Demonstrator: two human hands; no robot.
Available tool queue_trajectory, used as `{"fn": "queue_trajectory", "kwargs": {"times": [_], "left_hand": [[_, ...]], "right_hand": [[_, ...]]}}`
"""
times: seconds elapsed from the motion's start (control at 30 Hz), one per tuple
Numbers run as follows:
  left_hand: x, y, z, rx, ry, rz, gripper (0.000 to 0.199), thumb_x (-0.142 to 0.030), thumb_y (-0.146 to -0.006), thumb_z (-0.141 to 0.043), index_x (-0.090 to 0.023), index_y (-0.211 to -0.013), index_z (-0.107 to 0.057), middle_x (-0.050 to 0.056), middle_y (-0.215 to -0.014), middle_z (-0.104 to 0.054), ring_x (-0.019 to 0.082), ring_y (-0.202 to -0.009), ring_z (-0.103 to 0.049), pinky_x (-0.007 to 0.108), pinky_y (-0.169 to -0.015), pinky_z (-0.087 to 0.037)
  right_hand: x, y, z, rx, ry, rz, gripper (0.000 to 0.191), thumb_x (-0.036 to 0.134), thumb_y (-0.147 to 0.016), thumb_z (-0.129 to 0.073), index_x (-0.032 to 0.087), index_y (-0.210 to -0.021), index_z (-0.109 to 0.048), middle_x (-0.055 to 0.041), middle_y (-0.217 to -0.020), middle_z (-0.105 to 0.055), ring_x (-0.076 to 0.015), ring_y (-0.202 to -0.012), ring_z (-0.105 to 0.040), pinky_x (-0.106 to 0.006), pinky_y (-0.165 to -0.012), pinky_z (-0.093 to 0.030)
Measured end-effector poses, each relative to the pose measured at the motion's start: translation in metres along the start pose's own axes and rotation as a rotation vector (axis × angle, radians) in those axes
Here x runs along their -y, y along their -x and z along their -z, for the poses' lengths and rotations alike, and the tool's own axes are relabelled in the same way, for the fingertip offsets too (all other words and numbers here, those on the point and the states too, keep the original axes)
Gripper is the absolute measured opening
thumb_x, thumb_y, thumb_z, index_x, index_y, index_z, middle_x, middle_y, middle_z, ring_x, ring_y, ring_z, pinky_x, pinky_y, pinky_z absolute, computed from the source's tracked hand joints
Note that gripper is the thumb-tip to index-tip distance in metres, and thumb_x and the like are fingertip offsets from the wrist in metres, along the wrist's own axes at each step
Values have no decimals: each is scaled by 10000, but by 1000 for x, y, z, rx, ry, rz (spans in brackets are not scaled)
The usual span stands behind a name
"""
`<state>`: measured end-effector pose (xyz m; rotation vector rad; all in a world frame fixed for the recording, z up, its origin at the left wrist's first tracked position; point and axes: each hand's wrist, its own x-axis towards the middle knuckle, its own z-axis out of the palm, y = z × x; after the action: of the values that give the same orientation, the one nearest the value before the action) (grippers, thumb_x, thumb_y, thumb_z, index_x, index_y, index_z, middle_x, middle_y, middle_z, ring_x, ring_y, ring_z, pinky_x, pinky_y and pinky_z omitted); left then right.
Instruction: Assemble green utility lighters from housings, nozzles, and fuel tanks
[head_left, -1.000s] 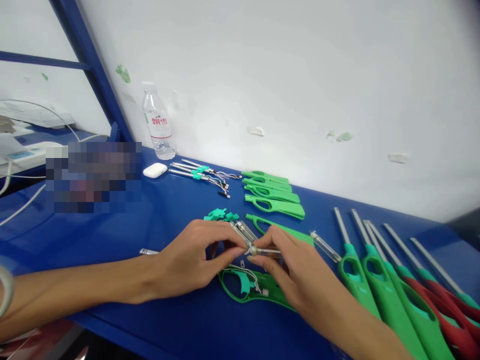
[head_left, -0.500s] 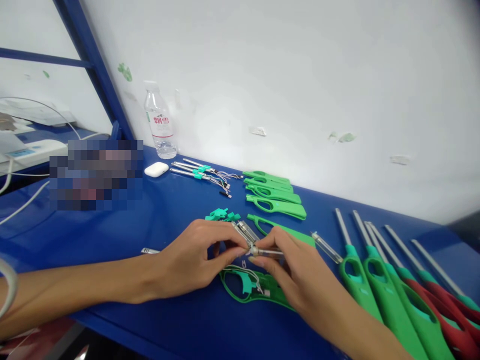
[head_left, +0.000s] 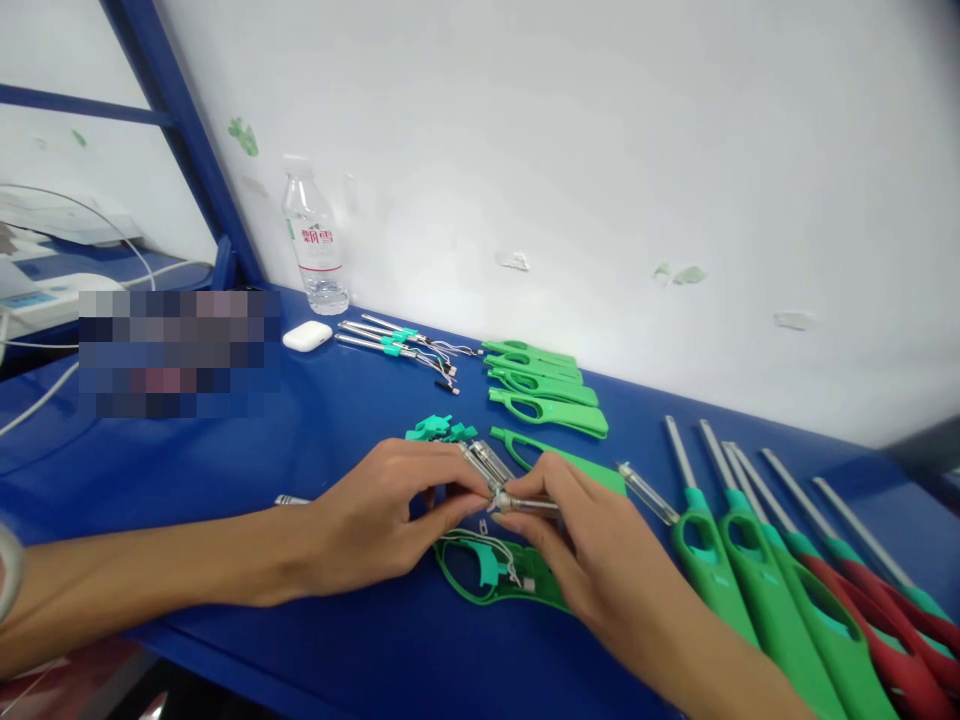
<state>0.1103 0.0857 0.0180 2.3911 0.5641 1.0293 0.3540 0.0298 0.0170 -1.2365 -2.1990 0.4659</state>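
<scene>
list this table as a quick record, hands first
right hand: holds a clear tube by its body
left hand: pinches at the tube's left end
below hands: open green shell, teal trigger in it
beyond hands: teal parts, metal rods
far left: bottle, white case
right side: green lighters, red lighters

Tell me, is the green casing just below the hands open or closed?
Open: the casing shows its inside, with teal trigger and wires exposed.
</scene>
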Motion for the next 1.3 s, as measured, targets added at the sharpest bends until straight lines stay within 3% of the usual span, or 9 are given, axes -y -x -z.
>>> {"fn": "queue_trajectory", "kwargs": {"times": [0.3,0.7,0.93,1.1,1.2,1.3], "left_hand": [[0,0,1,18,-16,-80,118,-70,-1053,-662,-145,-1055,-754,21,-944,-790,111,-818,-721,160,-797,-536],[0,1,3,20,-51,-107,126,-93,-1078,-644,-152,-1083,-755,28,-965,-785,124,-840,-725,184,-790,-536],[-1,0,2,9,-64,2,162,-99,-1068,-653,-200,-1109,-773,-2,-1011,-812,121,-898,-728,190,-865,-547],[-4,-3,2,-7,-42,136,138,-99,-1003,-724,-223,-999,-785,-50,-885,-795,89,-747,-703,158,-710,-540],[-5,-4,2,-5,-22,160,146,-92,-984,-721,-226,-972,-777,-57,-876,-796,86,-720,-709,160,-691,-551],[-4,-4,1,-4,-15,157,143,-98,-989,-705,-225,-980,-769,-49,-891,-803,97,-732,-721,180,-698,-565]], "right_hand": [[1,-1,-1,1,152,75,38,285,-1138,-531,281,-1100,-533,-39,-1073,-807,-233,-881,-828,-308,-704,-593],[-3,0,-2,13,112,76,68,321,-1154,-502,277,-1119,-540,-54,-1101,-803,-237,-910,-823,-323,-737,-598],[2,-4,10,32,137,23,42,303,-1164,-491,288,-1148,-526,-24,-1140,-783,-209,-840,-798,-323,-707,-555],[-1,-4,11,30,191,77,16,293,-1163,-508,306,-1155,-505,33,-1079,-795,-207,-751,-779,-317,-612,-495],[-2,-3,9,31,169,92,59,262,-1154,-527,304,-1155,-486,47,-1018,-817,-207,-810,-820,-291,-616,-519],[-2,-2,6,25,164,103,94,238,-1145,-530,303,-1149,-462,31,-1080,-836,-230,-910,-850,-294,-657,-560]]}}
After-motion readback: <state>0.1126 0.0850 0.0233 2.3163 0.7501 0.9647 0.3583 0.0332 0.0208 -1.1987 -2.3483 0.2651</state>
